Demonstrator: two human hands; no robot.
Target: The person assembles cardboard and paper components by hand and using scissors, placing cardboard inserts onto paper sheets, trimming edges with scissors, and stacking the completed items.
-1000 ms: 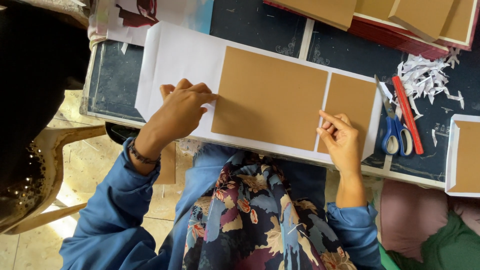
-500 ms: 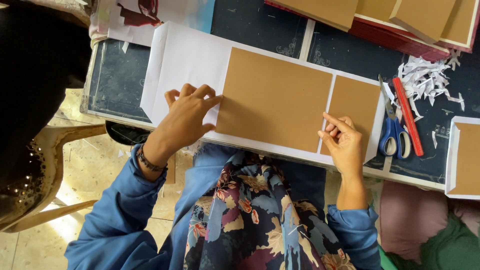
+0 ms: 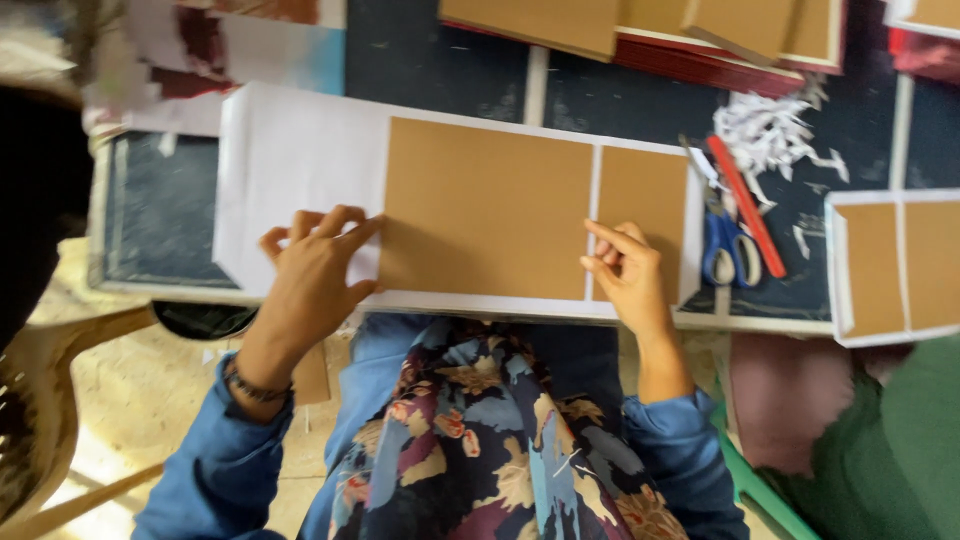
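Left hand [image 3: 318,268], right hand [image 3: 628,275] flat on white sheet [image 3: 300,165] bearing 2 brown boards [image 3: 488,208].

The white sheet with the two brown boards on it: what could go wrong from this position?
1. The white sheet hangs a little over the table edge near the left hand, so it could bend or slide off.
2. The right hand presses by the narrow gap between the large board and the small board; a push could make the gap uneven.
3. The scissors lie close to the sheet and might snag it.
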